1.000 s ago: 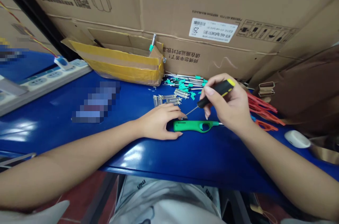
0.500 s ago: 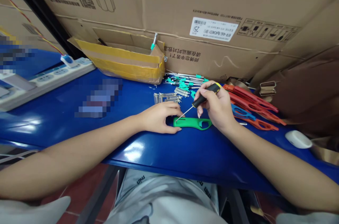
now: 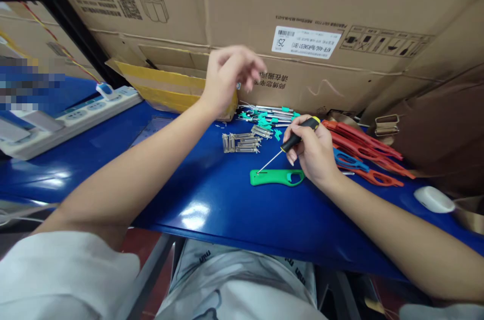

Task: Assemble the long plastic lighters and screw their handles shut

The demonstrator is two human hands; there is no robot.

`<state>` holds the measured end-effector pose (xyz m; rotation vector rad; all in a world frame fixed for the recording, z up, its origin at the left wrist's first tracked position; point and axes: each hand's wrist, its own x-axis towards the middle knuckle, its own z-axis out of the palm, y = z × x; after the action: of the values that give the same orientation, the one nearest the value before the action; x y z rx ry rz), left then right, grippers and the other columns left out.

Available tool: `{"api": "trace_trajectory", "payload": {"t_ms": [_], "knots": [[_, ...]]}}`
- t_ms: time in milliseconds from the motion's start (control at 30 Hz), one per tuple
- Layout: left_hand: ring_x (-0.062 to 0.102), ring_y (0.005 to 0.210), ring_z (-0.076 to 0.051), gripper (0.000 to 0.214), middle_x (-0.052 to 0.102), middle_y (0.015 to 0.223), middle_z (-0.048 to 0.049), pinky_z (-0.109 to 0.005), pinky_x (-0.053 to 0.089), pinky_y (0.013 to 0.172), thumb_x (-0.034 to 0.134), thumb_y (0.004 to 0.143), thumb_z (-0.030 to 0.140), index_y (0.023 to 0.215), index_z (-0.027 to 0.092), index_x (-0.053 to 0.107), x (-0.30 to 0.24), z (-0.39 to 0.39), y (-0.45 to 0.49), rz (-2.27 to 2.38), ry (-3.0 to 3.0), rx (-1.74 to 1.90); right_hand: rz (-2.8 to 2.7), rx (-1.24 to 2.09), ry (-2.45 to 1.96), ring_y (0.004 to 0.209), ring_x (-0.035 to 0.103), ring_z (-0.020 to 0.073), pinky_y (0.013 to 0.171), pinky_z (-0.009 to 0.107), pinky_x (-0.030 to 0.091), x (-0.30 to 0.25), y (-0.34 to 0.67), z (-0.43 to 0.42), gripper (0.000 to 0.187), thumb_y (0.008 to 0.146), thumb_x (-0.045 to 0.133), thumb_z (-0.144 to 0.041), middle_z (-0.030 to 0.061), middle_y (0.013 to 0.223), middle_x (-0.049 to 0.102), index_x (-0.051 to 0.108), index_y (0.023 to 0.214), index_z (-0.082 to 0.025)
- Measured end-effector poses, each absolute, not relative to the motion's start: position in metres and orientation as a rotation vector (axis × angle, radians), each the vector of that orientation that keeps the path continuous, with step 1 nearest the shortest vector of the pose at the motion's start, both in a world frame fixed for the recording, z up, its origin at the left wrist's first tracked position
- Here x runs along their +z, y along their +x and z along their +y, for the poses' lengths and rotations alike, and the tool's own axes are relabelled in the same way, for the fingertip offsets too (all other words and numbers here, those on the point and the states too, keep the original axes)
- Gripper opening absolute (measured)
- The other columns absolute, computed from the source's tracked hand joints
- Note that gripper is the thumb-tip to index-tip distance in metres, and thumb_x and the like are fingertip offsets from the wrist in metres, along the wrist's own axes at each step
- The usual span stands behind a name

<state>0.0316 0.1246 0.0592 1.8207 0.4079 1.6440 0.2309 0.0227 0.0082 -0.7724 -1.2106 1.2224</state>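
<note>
My right hand [image 3: 315, 151] grips a black and yellow screwdriver [image 3: 300, 134]. Its thin shaft slants down to the left, and the tip meets the slotted end of a green plastic lighter handle [image 3: 274, 177]. That handle lies flat on the blue table, its finger loop close beside my right hand. Raised above a yellow-taped cardboard box [image 3: 166, 89] is my left hand [image 3: 236, 70], its bent fingers blurred; whether they hold anything cannot be made out. Between the hands and the backing lie small clear tanks [image 3: 247, 142] and metal rods with green fittings [image 3: 270, 116].
Red lighter handles [image 3: 368, 151] and a blue one [image 3: 350, 160] are piled right of my right hand, with a white rounded object [image 3: 434, 199] beyond them. A power strip [image 3: 81, 117] runs along the left. Large cardboard [image 3: 234, 17] stands behind the table.
My left hand has let go of the green lighter handle and risen up and back to the taped box. The screwdriver stays at the handle's slotted end.
</note>
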Motion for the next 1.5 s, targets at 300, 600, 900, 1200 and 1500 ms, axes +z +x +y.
{"api": "trace_trajectory", "payload": {"t_ms": [300, 600, 900, 1200, 1500], "knots": [[0.054, 0.050, -0.007, 0.017, 0.067, 0.068, -0.0025, -0.021, 0.041, 0.049, 0.058, 0.092, 0.010, 0.082, 0.011, 0.071, 0.092, 0.119, 0.083, 0.348, 2.062, 1.095, -1.197, 1.245, -0.782, 0.033, 0.049, 0.0080, 0.029, 0.022, 0.042, 0.006, 0.232, 0.021, 0.016, 0.080, 0.067, -0.028, -0.0075, 0.066, 0.064, 0.053, 0.083, -0.023], [0.057, 0.064, -0.011, 0.033, 0.066, 0.083, -0.0002, -0.023, 0.047, 0.060, 0.060, 0.091, 0.023, 0.123, 0.017, 0.057, -0.022, 0.027, 0.026, 0.875, 2.029, 1.025, -1.178, 1.221, -0.760, 0.032, 0.047, 0.0069, 0.028, 0.020, 0.038, 0.000, 0.232, 0.024, 0.013, 0.080, 0.066, -0.026, -0.0074, 0.064, 0.063, 0.053, 0.080, -0.023], [0.062, 0.086, -0.019, 0.051, 0.064, 0.097, -0.0060, -0.032, 0.054, 0.080, 0.078, 0.078, 0.041, 0.120, 0.016, 0.062, -0.030, 0.022, 0.012, 0.623, 2.492, 0.664, -1.203, 1.267, -0.760, 0.033, 0.050, 0.0082, 0.030, 0.021, 0.042, 0.000, 0.232, 0.021, 0.015, 0.082, 0.068, -0.029, -0.0068, 0.066, 0.064, 0.054, 0.082, -0.023], [0.064, 0.088, -0.019, 0.029, 0.066, 0.096, -0.0071, -0.030, 0.054, 0.081, 0.072, 0.087, 0.033, 0.108, 0.014, 0.069, -0.035, 0.024, 0.013, 0.576, 2.501, 0.671, -1.233, 1.277, -0.762, 0.035, 0.051, 0.0088, 0.031, 0.023, 0.044, -0.007, 0.233, 0.026, 0.015, 0.084, 0.068, -0.030, -0.0064, 0.068, 0.063, 0.054, 0.083, -0.023], [0.064, 0.088, -0.019, 0.029, 0.066, 0.096, -0.0072, -0.030, 0.054, 0.080, 0.073, 0.087, 0.033, 0.108, 0.014, 0.069, -0.035, 0.025, 0.012, 0.578, 2.475, 0.675, -1.212, 1.299, -0.796, 0.036, 0.053, 0.0096, 0.033, 0.024, 0.048, -0.008, 0.231, 0.026, 0.020, 0.082, 0.071, -0.034, -0.0061, 0.069, 0.063, 0.054, 0.082, -0.024]]}}
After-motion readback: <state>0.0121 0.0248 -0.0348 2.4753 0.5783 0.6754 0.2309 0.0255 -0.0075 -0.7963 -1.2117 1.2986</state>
